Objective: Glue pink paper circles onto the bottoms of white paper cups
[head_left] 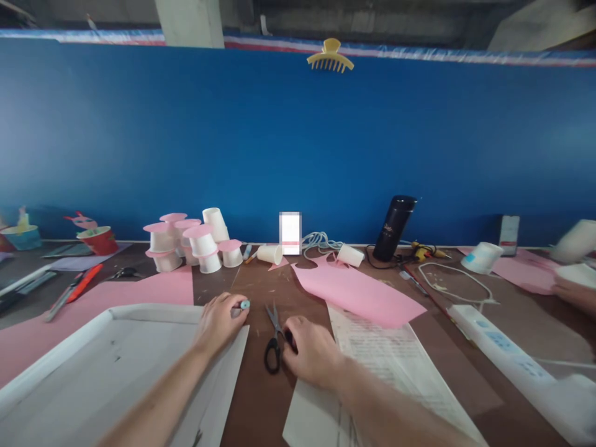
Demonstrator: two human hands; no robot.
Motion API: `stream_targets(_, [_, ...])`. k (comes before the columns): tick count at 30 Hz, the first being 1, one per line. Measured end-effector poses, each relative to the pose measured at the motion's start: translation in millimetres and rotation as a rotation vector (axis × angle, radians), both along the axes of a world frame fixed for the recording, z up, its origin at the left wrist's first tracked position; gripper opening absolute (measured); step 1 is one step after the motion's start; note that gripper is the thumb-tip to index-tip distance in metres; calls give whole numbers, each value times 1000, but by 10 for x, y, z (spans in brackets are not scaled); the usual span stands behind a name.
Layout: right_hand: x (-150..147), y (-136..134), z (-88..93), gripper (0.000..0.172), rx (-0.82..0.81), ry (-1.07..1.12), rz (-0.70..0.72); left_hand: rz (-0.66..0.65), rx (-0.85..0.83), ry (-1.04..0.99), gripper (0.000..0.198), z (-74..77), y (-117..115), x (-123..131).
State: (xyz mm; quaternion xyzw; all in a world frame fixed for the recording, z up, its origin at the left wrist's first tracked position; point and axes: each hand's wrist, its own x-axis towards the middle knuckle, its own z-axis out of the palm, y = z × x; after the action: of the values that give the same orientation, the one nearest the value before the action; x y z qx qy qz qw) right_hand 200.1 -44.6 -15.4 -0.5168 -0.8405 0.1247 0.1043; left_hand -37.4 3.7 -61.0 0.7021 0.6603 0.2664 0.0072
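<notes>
My left hand (pixel 220 323) rests at the edge of the white paper sheet (pixel 153 347), its fingers closed around a small light-blue cylinder (pixel 244 305). Only the round end of that cylinder shows; the rest is hidden in my fingers. To the right, a pair of scissors (pixel 276 326) with black handles lies on the brown table, blades pointing away from me and slightly apart. The curled fingers of my right hand (pixel 310 351) are on its right handle loop, which they mostly hide. Beyond my right hand lies pink paper (pixel 354 292) with curved cut-outs, partly over printed sheets (pixel 386 354).
White paper cups with pink discs (pixel 201 242) are stacked at the back left. Two cups (pixel 269 254) (pixel 350 255) lie tipped over near the blue partition (pixel 288 136). A black bottle (pixel 393 230), white power strip (pixel 503 347) and another person's hand (pixel 575 295) are to the right.
</notes>
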Motion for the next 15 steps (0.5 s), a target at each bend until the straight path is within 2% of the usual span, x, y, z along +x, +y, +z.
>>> stream_targets(5, [-1, 22, -168, 21, 21, 93, 52, -49, 158, -195, 24, -54, 4, -85])
stream_targets(8, [-1, 48, -171, 24, 24, 117, 75, 74, 278, -354, 32, -61, 5, -152])
stream_targets(11, [5, 63, -167, 23, 43, 114, 105, 312, 304, -236, 33, -38, 26, -203])
stream_targets(13, [11, 64, -171, 19, 55, 97, 109, 435, 221, -74, 31, -13, 37, -213])
stream_targets(15, [20, 60, -177, 16, 66, 77, 104, 497, 130, 17, 30, 12, 37, -205])
